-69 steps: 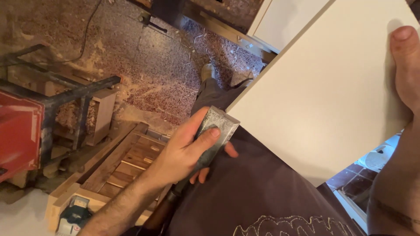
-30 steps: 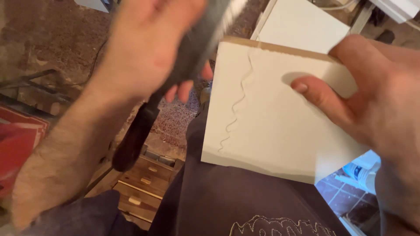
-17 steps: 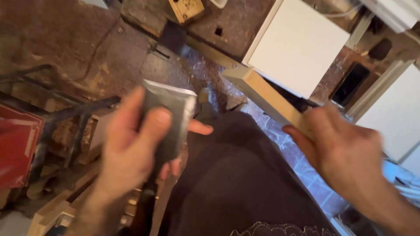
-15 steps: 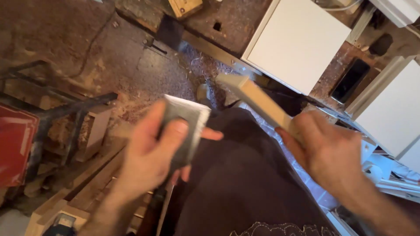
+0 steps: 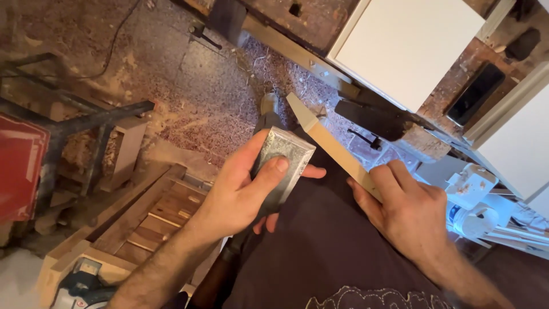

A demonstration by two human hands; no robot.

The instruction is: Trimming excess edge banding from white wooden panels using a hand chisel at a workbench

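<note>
My left hand grips a grey sanding block with the thumb across its face. My right hand holds a white board on edge, so only its pale wooden edge shows, running up and left from my fingers. The block sits just left of the board's edge, close to it but apart. Both hands are above my lap, which is covered by a dark apron.
White panels lean on a worn wooden workbench at the top right. A red machine and a metal frame stand at left. Wooden slats and a power tool lie on the sawdust-covered floor.
The white board was held flat with its face towards me; my right hand has turned it on edge. My left hand with the block swung up, then came back down beside the edge.
</note>
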